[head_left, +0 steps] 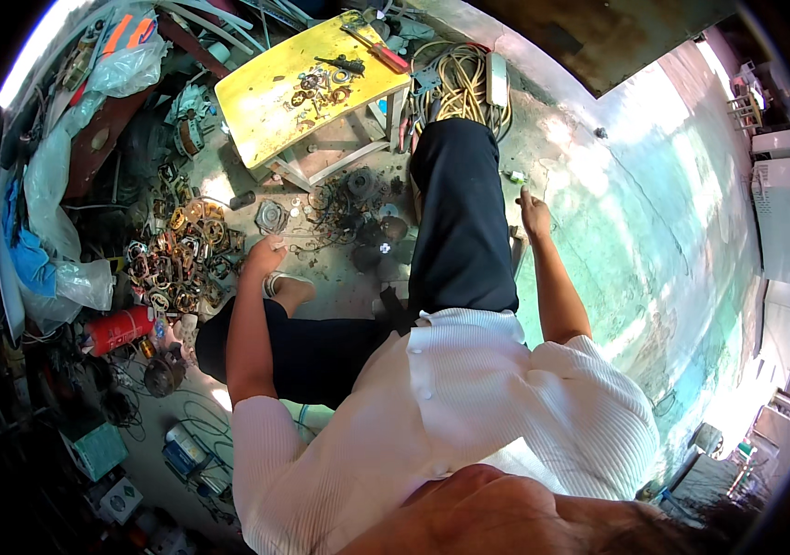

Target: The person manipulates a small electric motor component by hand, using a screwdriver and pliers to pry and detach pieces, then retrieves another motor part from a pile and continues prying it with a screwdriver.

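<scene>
My left hand (267, 254) is closed low over the floor by my foot. A thin pale line seems to run from its fingers toward the dark parts pile, but what it grips is too small to make out. Beside it lies a round metal coil part (272, 216). My right hand (534, 215) is closed to the right of my raised knee, and whatever its fingers hold cannot be made out. Just beyond its fingertips shows a small green-and-white item (515, 177). Between my legs and the left hand sits a heap of dark motor parts and wires (363, 217).
A yellow low table (265, 97) ahead bears a red-handled screwdriver (386, 57) and small metal parts (321, 88). Behind it lies a coiled hose (460, 83). Copper-wound scrap (178, 254) and a red cylinder (120, 329) crowd the left. Concrete floor (654, 250) stretches right.
</scene>
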Tool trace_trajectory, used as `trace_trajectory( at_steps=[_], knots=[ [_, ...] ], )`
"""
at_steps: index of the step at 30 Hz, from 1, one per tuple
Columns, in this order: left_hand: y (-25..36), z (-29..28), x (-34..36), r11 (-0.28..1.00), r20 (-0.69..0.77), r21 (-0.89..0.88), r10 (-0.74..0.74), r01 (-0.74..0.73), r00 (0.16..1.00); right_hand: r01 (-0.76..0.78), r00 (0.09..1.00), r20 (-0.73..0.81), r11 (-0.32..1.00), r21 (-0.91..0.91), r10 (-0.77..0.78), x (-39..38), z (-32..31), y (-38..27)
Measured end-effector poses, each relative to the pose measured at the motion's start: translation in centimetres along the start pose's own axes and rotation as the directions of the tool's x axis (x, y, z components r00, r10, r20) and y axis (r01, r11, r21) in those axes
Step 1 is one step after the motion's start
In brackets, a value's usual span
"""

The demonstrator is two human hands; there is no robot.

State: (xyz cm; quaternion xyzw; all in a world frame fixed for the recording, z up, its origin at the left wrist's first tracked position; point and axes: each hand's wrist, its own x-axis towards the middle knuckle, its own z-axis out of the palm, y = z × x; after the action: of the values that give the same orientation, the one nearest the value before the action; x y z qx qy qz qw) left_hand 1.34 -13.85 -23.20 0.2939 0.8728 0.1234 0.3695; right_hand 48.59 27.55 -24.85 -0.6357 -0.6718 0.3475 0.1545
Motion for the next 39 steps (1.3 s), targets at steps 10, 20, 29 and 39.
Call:
trace_trajectory(
  at_steps=[10, 20, 29, 39],
  knots=[
    [7.6, 8.5, -4.3, 0.993, 0.099, 0.118, 0.000, -0.012, 0.995, 0.464, 0.329, 0.813, 0.668, -0.582, 0.480, -9.4, 8.9, 19.0],
    [12.9, -1.2, -4.2, 0.943, -0.583, -0.225, 0.072, -0.246, 0.809, 0.330, 0.720, 0.684, 0.810, -0.484, 0.116, 2.8, 11.3, 9.4],
    [2.5, -16.4, -6.0, 0.985, -0.883, 0.173, 0.143, 0.025, 0.448, 0.366, 0.818, 0.569, 0.840, -0.401, -0.085, 15.3, 20.1, -3.0],
    [-14.6, -15.5, -7.5, 0.447, -0.472, -0.881, -0.825, -0.153, 0.312, 0.552, 0.814, 0.507, 0.652, -0.520, -0.284, 22.6, 25.4, -14.1]
  ],
)
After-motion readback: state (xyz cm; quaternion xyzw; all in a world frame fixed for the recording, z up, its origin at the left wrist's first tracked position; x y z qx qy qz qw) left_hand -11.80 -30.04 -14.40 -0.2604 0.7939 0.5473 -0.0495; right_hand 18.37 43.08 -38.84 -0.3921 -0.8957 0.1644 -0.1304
